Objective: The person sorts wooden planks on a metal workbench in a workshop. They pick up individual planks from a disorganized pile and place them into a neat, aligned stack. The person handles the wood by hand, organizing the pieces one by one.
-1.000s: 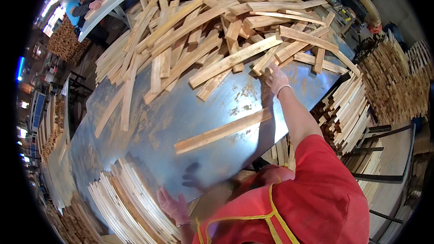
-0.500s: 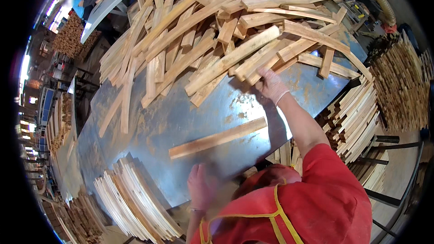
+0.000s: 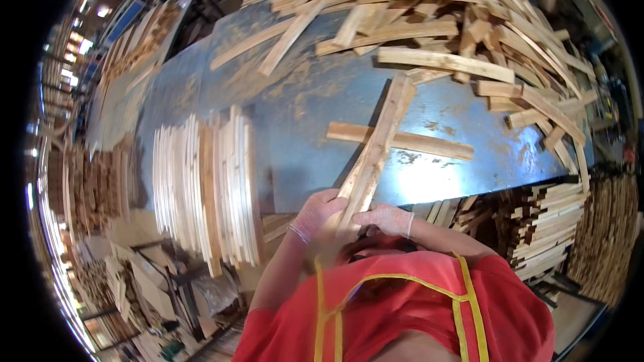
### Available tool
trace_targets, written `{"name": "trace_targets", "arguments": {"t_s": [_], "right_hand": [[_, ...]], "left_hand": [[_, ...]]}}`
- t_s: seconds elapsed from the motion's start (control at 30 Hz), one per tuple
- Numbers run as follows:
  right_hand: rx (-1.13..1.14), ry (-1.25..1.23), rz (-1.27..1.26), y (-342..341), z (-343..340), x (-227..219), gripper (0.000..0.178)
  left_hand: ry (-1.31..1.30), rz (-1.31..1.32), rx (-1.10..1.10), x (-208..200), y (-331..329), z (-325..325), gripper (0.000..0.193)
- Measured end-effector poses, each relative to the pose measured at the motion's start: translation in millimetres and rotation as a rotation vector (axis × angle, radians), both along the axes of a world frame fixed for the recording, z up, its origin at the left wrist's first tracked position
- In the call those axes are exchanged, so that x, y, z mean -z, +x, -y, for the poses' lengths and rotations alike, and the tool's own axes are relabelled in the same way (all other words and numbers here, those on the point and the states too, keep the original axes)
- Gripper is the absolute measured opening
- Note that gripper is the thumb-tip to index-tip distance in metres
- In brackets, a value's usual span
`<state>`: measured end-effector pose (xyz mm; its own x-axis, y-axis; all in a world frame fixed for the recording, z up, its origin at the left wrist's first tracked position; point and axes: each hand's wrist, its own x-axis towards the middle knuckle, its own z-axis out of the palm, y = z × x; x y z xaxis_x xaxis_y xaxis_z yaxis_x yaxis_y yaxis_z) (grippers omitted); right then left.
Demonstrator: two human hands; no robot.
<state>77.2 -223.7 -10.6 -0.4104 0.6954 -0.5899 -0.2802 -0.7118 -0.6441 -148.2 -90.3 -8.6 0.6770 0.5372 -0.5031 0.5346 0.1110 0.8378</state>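
Both my hands, in thin pale gloves, are closed around the near ends of wooden strips at the table's front edge. My left hand (image 3: 318, 214) grips from the left, and my right hand (image 3: 387, 219) from the right. One wooden strip (image 3: 381, 142) slants up and away over the metal table (image 3: 288, 107). A second strip (image 3: 351, 179) shows along its left side, mostly covered by it. Beneath them, a loose wooden strip (image 3: 436, 146) lies crosswise on the metal.
A heap of wooden strips (image 3: 416, 30) covers the table's far right. An upright row of pale strips (image 3: 204, 188) stands at the left front. Stacked wood (image 3: 547, 228) is beyond the right edge, with another stack (image 3: 97, 184) at far left.
My right hand has come back from the heap with strips, and my left hand has closed on them too. The view has turned, so the row of strips appears nearer the middle.
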Motion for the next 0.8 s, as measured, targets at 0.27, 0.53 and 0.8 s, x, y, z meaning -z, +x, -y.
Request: {"name": "trace_targets", "arguments": {"t_s": [0.27,0.53,0.8], "right_hand": [[0.008,-0.082,0.273,-32,-2,25,0.04],[-0.297,0.208,0.694,-103,-45,-5,0.061],[-0.511,0.667,0.642,-24,-108,-23,0.061]], "left_hand": [[1.102,-0.567,-0.252,-9,-170,52,0.05],[0.768,-0.551,-0.208,-32,-105,14,0.077],[0.729,-0.728,-0.374,1,-43,-34,0.03]]}}
